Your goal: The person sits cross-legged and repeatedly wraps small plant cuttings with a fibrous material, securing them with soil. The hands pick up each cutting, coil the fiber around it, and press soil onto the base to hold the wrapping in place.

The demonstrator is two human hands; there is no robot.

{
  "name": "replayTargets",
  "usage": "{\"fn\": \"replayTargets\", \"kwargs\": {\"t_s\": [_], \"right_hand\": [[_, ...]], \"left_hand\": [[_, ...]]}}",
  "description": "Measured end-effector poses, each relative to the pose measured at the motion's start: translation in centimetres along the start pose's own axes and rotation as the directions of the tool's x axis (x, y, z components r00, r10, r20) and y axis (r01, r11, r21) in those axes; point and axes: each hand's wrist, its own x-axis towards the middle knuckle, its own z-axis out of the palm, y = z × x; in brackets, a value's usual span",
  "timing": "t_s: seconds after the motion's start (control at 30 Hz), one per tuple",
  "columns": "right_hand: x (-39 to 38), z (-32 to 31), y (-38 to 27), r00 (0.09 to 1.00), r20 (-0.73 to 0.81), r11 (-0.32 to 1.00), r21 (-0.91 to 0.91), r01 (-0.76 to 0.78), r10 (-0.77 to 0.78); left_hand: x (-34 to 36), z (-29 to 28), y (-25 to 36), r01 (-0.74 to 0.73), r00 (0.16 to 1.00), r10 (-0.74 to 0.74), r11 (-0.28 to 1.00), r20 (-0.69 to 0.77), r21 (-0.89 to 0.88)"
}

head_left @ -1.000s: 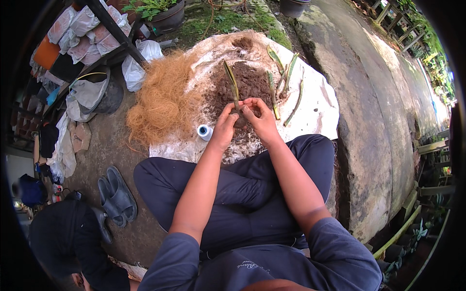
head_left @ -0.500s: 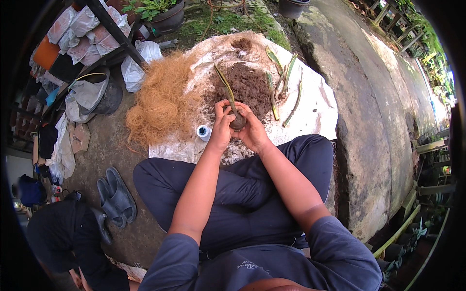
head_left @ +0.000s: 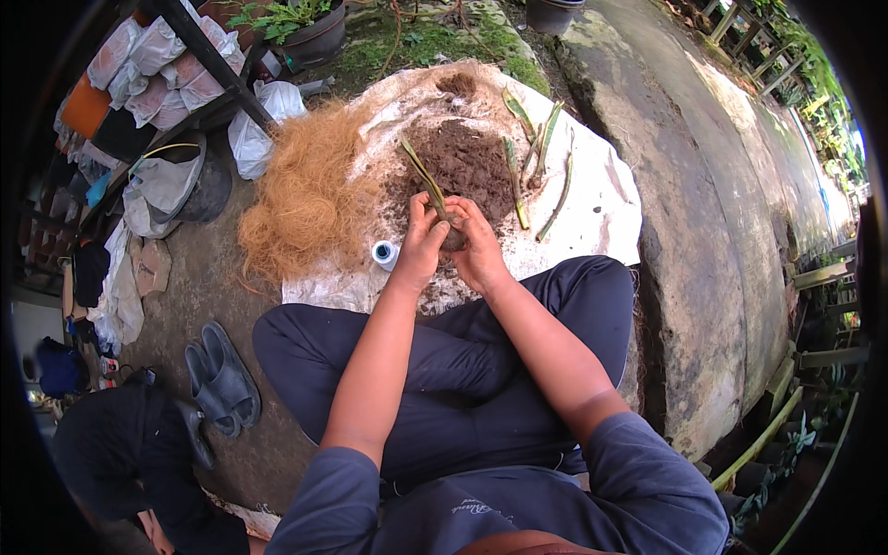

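Both my hands are closed round a dark ball of soil, out of which a long yellow-edged leaf cutting leans up and to the left. My left hand presses its thumb against the ball near the leaf's base. On the other side, my right hand cups the ball with curled fingers. Just beyond lies a heap of loose brown soil on a white sack sheet. A spool of thread stands by my left wrist. Several more leaf cuttings rest right of the heap.
A tangled mass of brown fibre covers the sheet's left side. Grey slippers sit left of my crossed legs. Another person in dark clothes is at lower left. Potted plants and filled plastic bags stand farther back.
The soil ball with its leaf has turned slightly in my hands, and the leaf top has shifted a little left. My right fingers cover more of the ball.
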Motion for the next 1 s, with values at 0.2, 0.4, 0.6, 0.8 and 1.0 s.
{"fn": "replayTargets", "kwargs": {"t_s": [0.2, 0.4, 0.6, 0.8, 1.0], "right_hand": [[-0.2, 0.3, -1.5, 0.988, 0.119, 0.994, 0.042, -0.105, 0.099], [-0.4, 0.9, -1.6, 0.973, 0.18, 0.989, -0.023, -0.144, 0.146], [-0.5, 0.5, -1.8, 0.975, 0.157, 0.987, -0.005, -0.16, 0.159], [-0.4, 0.0, -1.1, 0.993, 0.118, 0.879, -0.471, 0.076, -0.023], [-0.3, 0.5, -2.2, 0.993, 0.044, 0.867, -0.493, -0.076, 0.112]], "left_hand": [[0.1, -0.3, 1.0, 0.051, 0.999, -0.049, 0.976, 0.014, -0.21], [0.3, 0.4, 1.6, 0.04, 0.999, -0.042, 0.99, -0.014, -0.133], [0.4, -0.1, 1.0, 0.033, 0.996, -0.022, 0.99, 0.085, -0.135], [0.7, -0.7, -0.1, -0.057, 0.984, 0.06, 0.998, 0.165, -0.027], [0.1, -1.0, 0.8, 0.088, 0.991, -0.078, 0.992, 0.108, -0.091]]}}
